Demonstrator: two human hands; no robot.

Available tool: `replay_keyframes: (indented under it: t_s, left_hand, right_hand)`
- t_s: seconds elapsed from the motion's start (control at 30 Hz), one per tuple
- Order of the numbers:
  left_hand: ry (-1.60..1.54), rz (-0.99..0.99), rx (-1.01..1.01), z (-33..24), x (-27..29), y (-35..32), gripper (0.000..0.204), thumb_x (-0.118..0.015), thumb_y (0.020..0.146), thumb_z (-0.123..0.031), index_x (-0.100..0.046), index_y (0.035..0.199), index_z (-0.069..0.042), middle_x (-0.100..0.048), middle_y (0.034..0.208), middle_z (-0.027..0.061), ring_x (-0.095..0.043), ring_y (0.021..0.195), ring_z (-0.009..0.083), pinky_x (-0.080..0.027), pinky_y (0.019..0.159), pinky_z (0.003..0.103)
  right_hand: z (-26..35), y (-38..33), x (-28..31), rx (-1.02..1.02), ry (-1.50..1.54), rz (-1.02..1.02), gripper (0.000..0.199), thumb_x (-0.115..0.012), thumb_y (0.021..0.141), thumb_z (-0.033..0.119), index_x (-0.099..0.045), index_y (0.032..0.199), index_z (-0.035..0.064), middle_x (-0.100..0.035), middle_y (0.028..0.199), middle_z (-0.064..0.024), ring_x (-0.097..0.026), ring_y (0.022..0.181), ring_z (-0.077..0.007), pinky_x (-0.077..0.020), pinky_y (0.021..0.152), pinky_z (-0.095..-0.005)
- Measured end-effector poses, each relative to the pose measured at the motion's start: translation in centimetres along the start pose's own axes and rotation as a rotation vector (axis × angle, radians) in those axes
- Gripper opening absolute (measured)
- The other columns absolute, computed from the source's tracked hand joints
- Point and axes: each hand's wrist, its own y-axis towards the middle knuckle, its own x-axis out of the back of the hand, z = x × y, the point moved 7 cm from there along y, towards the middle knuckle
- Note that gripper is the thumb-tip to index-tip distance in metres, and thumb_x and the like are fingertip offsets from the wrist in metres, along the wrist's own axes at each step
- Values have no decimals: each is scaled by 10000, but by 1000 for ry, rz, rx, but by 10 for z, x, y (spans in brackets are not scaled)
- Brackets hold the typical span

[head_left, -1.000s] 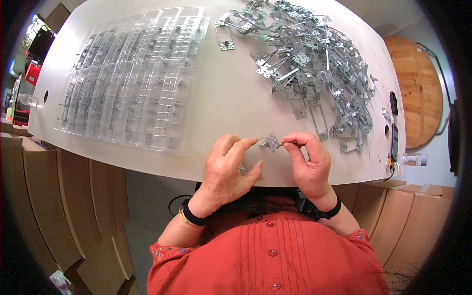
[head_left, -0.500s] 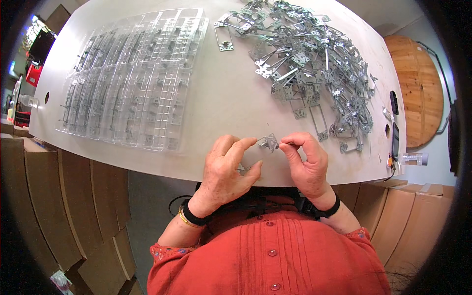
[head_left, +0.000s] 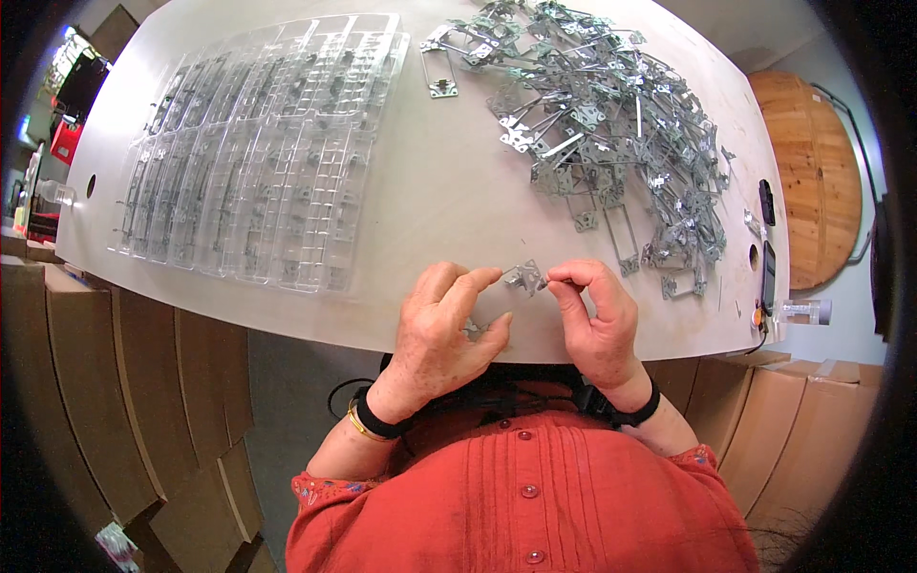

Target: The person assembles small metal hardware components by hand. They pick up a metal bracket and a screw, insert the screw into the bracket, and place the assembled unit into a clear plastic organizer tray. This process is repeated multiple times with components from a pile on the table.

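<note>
Watching remotely, I see my left hand point(head_left: 441, 329) curled round a metal bracket point(head_left: 523, 278) at mid-frame, my right hand point(head_left: 602, 320) pinched narrow at its right edge on something too small to tell, beyond them a clear plastic tray point(head_left: 394, 67) upper left and a metal heap point(head_left: 611, 124) upper right.

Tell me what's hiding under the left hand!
A bit of grey metal peeks out between the thumb and fingers of the left hand, above the white table. Whatever is beneath the palm is covered, so I can't tell.
</note>
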Motion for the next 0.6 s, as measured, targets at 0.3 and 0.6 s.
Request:
replay_keyframes:
  t_s: [0.3, 0.6]
  left_hand:
    - [8, -13, 11, -1, 2, 0, 510, -902, 767, -89, -752, 1253, -47, -680, 1011, 141, -672, 894, 319, -560, 767, 425]
    - [-10, -10, 27, 0, 2, -1, 522, -908, 782, -127, -746, 1273, -53, -670, 1017, 144, -666, 889, 332, -555, 771, 436]
  right_hand:
    - [2, 1, -4, 26, -33, -5, 164, -801, 982, 1, -715, 1119, 31, -748, 1015, -128, -729, 865, -286, -589, 777, -366]
    - [2, 2, -3, -48, -9, 13, 129, -780, 1000, -11, -721, 1111, 18, -754, 1015, -126, -736, 881, -268, -591, 795, -352]
